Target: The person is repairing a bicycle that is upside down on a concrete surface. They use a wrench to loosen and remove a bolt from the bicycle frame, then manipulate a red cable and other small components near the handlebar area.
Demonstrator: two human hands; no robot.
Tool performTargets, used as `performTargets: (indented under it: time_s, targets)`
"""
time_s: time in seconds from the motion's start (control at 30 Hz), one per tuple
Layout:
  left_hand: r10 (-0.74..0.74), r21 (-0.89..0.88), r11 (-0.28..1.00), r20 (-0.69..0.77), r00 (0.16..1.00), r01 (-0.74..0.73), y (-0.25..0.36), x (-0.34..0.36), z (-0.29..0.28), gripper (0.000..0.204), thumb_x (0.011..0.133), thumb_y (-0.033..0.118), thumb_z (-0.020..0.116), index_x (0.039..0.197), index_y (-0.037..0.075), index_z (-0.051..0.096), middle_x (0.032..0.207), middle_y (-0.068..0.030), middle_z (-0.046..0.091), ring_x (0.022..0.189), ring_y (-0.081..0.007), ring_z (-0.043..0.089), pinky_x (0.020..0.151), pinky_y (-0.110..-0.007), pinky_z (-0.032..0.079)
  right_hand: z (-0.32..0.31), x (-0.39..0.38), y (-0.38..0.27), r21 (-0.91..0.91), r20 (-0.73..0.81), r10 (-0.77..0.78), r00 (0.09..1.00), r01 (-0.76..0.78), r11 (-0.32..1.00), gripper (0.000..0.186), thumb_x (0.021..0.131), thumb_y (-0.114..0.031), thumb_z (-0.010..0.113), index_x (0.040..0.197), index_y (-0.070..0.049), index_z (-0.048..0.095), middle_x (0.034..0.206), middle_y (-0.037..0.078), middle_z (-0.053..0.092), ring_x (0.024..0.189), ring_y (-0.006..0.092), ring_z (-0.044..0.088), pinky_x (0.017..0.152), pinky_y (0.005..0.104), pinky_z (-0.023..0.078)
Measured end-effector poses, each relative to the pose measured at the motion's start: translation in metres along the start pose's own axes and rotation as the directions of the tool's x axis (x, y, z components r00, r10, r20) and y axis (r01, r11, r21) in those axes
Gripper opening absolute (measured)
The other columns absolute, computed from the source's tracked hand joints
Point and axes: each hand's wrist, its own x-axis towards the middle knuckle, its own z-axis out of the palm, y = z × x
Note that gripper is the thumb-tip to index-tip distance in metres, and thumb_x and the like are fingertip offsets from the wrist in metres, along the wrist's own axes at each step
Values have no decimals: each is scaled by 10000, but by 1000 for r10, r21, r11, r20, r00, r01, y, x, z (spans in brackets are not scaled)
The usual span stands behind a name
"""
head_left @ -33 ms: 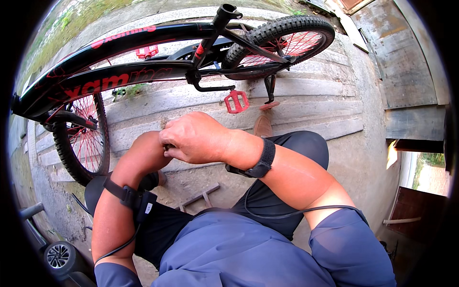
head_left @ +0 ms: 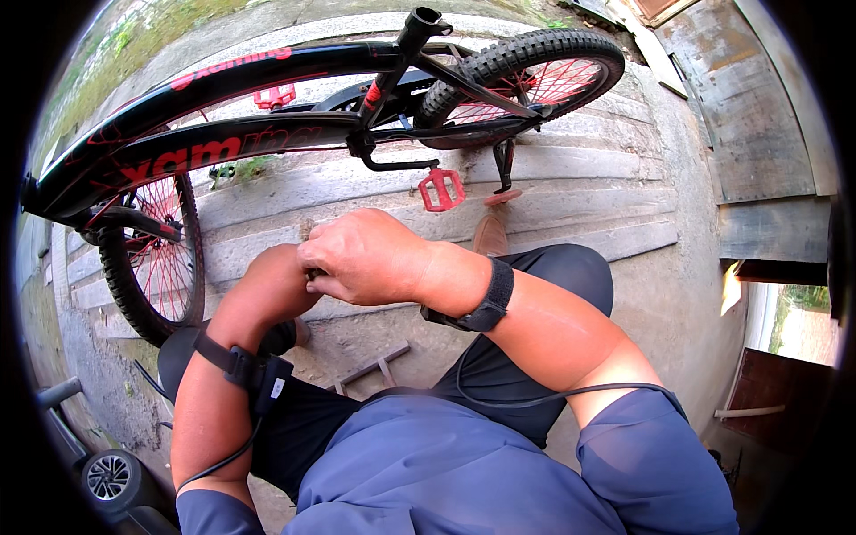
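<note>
My right hand (head_left: 358, 259) is closed, thumb and fingers pinched together, with a small dark bit showing between them that I cannot make out. Just against it, my left hand (head_left: 280, 282) is bent inward, its fingers hidden from this view. Both hands are together above my knees, in front of a black bicycle (head_left: 241, 147) with red markings and red spokes. The bicycle's red pedal (head_left: 441, 190) is ahead and right of my hands. Its front wheel (head_left: 192, 294) stands to the left, and the top of its seat tube (head_left: 426, 16) is an open end.
Beneath the bicycle runs a ridged concrete ramp (head_left: 580, 165). A small metal frame (head_left: 374, 364) lies on the ground between my legs. At the lower left is a car wheel (head_left: 111, 477); to the right stand weathered boards (head_left: 740, 98). Black cables (head_left: 544, 399) run along both arms.
</note>
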Motion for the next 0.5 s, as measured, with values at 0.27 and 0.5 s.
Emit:
performTargets:
  time_s: [0.27,0.5]
  targets:
    - [-13,-8,1000,27,1000,14,-4,2,3,157,786,198,689,900,101,734,902,-185,713,868,-413,668,733,-478,536,0,-1,0,2,5,4,1000,-4,1000,202,804,-245,740,853,-80,635,803,122,652,774,358,666,647,462,540]
    - [-28,18,999,38,999,27,0,2,0,170,796,230,690,913,116,736,911,-172,718,872,-403,672,734,-475,539,2,-1,1,15,-7,6,1000,-6,1000,201,802,-241,742,850,-82,630,807,116,650,778,353,665,648,457,540]
